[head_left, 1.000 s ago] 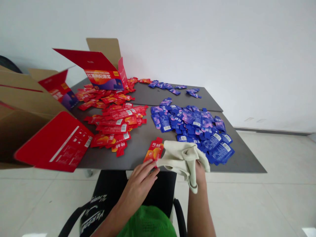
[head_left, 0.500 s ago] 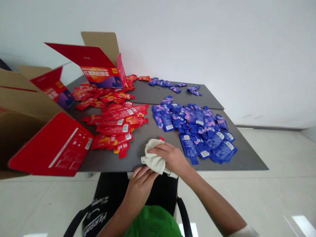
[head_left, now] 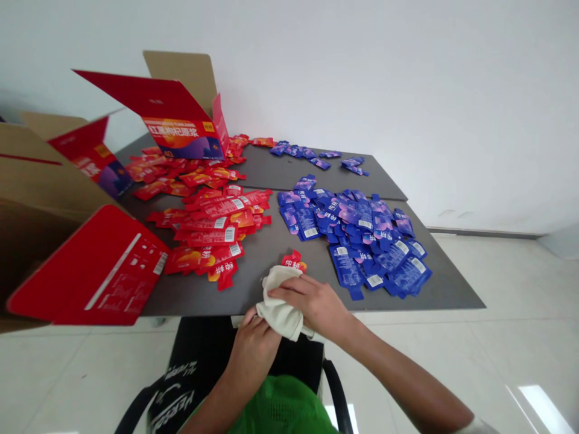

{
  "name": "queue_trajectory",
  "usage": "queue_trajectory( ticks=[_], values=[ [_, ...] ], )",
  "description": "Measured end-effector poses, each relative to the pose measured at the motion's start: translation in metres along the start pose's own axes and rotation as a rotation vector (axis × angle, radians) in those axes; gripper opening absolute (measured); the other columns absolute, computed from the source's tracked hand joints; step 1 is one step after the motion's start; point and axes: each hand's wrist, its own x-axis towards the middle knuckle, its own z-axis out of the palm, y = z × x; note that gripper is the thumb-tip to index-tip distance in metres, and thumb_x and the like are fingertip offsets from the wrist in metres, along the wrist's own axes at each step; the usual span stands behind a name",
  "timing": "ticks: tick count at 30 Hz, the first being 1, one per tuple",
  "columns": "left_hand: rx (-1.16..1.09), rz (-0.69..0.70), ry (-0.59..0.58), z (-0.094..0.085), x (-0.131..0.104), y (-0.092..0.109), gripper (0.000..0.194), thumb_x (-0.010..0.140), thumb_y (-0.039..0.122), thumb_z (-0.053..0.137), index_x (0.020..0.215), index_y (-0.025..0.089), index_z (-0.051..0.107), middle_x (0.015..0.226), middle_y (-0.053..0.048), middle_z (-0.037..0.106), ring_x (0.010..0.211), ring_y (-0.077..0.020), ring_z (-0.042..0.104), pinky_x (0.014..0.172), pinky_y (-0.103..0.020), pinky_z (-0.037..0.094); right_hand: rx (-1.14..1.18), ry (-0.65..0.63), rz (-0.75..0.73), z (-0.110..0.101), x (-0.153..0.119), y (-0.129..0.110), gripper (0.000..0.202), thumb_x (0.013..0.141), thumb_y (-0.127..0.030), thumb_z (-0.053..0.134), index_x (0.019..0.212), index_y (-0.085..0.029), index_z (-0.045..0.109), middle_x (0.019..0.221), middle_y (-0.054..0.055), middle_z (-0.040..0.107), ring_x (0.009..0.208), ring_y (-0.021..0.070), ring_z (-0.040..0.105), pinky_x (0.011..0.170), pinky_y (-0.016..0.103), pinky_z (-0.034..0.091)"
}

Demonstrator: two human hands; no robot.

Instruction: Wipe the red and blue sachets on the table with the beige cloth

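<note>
A cream cloth is bunched at the table's front edge. My right hand presses and grips it from the right, fingers closed on it. My left hand holds the cloth's lower left side, fingers bent together. A red sachet sticks out beyond the cloth's far side; its lower part is hidden under the cloth. To the left lies a pile of red sachets, and to the right a pile of blue sachets.
An open red carton stands at the back left, with more red sachets around it. Another large open carton fills the near left. Several blue sachets lie at the back of the grey table.
The cloth and both hands have shifted slightly toward the front edge, and more of the red sachet shows beyond the cloth. The whole view has moved a little.
</note>
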Motion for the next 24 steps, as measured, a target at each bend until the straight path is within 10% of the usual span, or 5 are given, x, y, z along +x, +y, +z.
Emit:
queue_trajectory(
  ticks=[7,11,15,24],
  values=[
    [-0.032,0.001,-0.060,-0.006,0.005,0.000,0.035,0.104,0.008,0.046,0.122,0.024,0.072,0.129,-0.001,0.076,0.124,-0.0207,0.069,0.099,-0.038,0.047,-0.157,0.095,0.162,-0.011,0.031,0.058,0.043,0.097,-0.010,0.065,0.138,-0.022,0.067,0.126,0.011,0.072,0.112,0.0262,0.067,0.099,0.037,0.055],
    [-0.041,-0.007,-0.037,-0.003,0.004,0.000,0.034,0.105,0.011,0.046,0.120,0.024,0.073,0.123,-0.002,0.078,0.118,-0.0210,0.071,0.099,-0.038,0.048,-0.103,0.194,0.123,-0.019,0.021,0.032,0.045,0.098,-0.014,0.065,0.141,-0.025,0.064,0.130,0.010,0.071,0.115,0.0258,0.066,0.098,0.036,0.055],
    [-0.044,-0.035,-0.005,0.000,0.001,0.000,0.035,0.106,0.012,0.045,0.095,0.022,0.076,0.090,-0.002,0.081,0.085,-0.0201,0.076,0.097,-0.040,0.048,0.019,0.029,0.008,-0.001,0.003,0.006,0.041,0.099,-0.021,0.069,0.139,-0.030,0.065,0.128,0.004,0.072,0.116,0.0217,0.067,0.099,0.031,0.054],
    [-0.082,-0.007,-0.045,-0.006,0.004,-0.001,0.032,0.106,0.011,0.045,0.122,0.024,0.070,0.128,-0.002,0.076,0.123,-0.0211,0.069,0.101,-0.039,0.048,-0.145,0.162,0.155,-0.015,0.032,0.054,0.044,0.096,-0.009,0.066,0.139,-0.020,0.066,0.127,0.012,0.072,0.113,0.0274,0.067,0.098,0.038,0.055]
  ],
)
